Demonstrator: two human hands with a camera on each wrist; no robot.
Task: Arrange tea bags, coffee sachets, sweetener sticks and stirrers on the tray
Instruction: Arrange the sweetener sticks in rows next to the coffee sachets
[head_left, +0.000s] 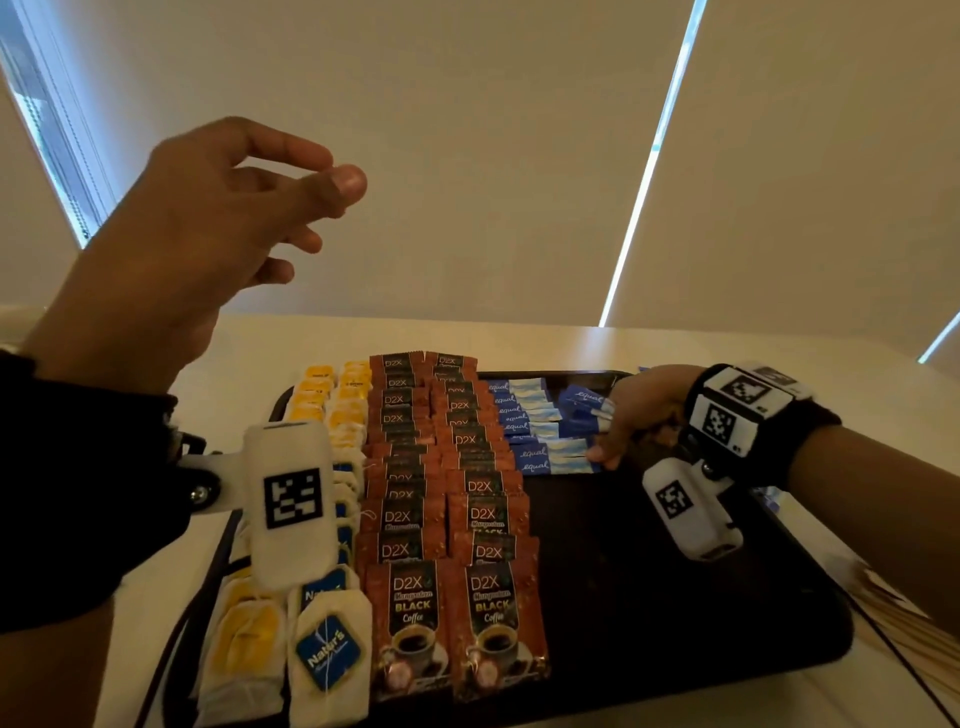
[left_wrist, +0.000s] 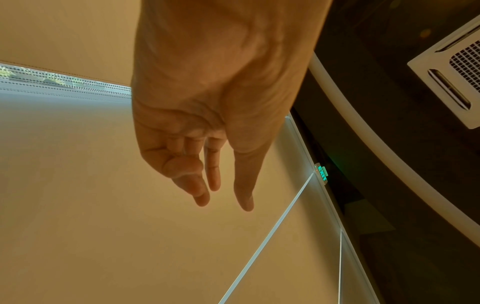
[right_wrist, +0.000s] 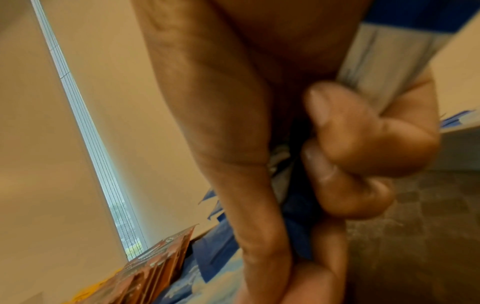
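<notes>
- Two columns of coffee sachets (head_left: 452, 499) run down the middle of your black tray (head_left: 675, 597), overlapping like shingles from the far rim to the near one.
- Left of them, the tea bags (head_left: 327, 639) lie in two columns: yellow-tagged ones on the outside, blue-tagged ones beside the coffee.
- Right of the coffee, the blue sweetener sticks (head_left: 524, 415) form a column at the far end of the tray only.
- Your right hand (head_left: 636, 410) is down on the tray, just beside that column. Its grip is curled round a bundle of sticks (right_wrist: 374, 61), with the fingertips touching the nearest stick laid in the column.
- Your left hand (head_left: 208, 218) is raised well above the counter (head_left: 249, 353), over the tray's far left corner. Its grip is loose, fingers slightly bent and apart, holding nothing; the left wrist view shows the same.
- Pale wooden stirrers (head_left: 904, 618) lie on the counter off the tray's right edge.
</notes>
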